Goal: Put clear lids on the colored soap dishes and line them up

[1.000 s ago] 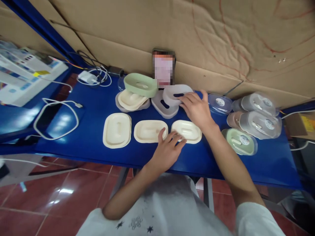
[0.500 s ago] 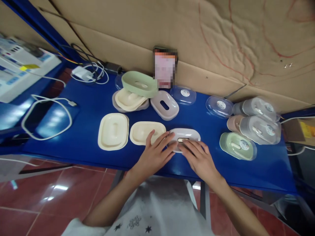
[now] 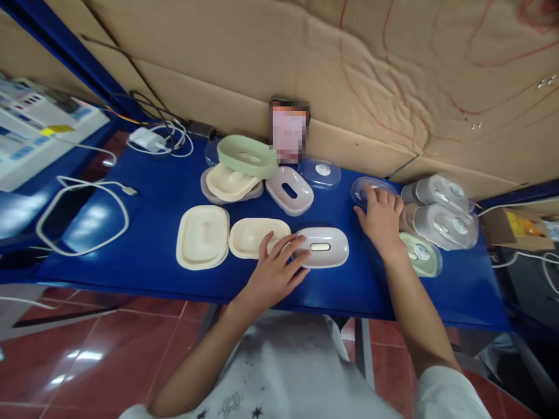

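My left hand (image 3: 275, 265) rests with fingers spread on the left end of a pale lilac oval dish (image 3: 334, 238), which has a cream piece in its middle slot. Its fingertips also lie over the right edge of a cream oval tray (image 3: 247, 237). My right hand (image 3: 384, 221) is stretched out over a clear plastic lid (image 3: 361, 189) near the cardboard wall, fingers apart. It covers much of the lid; whether the fingertips touch it is hard to tell. Another clear lid (image 3: 329, 177) with a round sticker lies further left.
Cream square trays (image 3: 203, 235) lie at the left. Behind them, a green dish (image 3: 248, 154) sits atop cream and lilac parts, beside a slotted lilac dish (image 3: 301, 201). Lidded sets (image 3: 454, 224) stand at the right, a green set (image 3: 430, 265) in front. White cables (image 3: 126, 218) lie left.
My right hand has left the lilac dish and moved right and away from me, over the clear lid. My left hand has stayed on the dish's left end.
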Demonstrator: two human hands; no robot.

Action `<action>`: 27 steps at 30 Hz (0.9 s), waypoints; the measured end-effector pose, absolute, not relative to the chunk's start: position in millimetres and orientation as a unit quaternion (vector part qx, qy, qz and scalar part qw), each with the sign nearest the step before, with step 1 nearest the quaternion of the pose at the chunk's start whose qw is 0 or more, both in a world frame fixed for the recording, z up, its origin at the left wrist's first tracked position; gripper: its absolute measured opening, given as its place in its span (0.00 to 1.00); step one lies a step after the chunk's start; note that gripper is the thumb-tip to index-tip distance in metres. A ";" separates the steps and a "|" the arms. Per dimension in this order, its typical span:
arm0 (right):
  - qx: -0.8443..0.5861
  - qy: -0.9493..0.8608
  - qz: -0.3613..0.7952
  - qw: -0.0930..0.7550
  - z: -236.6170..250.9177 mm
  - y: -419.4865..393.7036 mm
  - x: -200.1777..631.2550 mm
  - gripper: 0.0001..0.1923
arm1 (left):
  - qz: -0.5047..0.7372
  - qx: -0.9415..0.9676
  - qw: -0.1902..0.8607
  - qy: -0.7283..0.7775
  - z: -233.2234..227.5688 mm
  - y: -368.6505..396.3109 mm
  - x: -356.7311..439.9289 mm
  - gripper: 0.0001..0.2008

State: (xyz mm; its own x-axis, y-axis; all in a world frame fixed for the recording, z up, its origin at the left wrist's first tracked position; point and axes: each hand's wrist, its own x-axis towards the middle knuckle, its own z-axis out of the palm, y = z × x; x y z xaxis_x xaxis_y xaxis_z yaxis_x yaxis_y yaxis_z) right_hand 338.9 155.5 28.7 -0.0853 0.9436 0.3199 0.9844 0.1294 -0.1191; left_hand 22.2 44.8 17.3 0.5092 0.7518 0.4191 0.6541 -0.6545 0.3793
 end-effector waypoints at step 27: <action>-0.545 -0.789 -0.062 0.277 48.5 28.6 275.9 0.39 | 0.290 0.853 0.117 0.418 10.2 46.6 18.2 0.36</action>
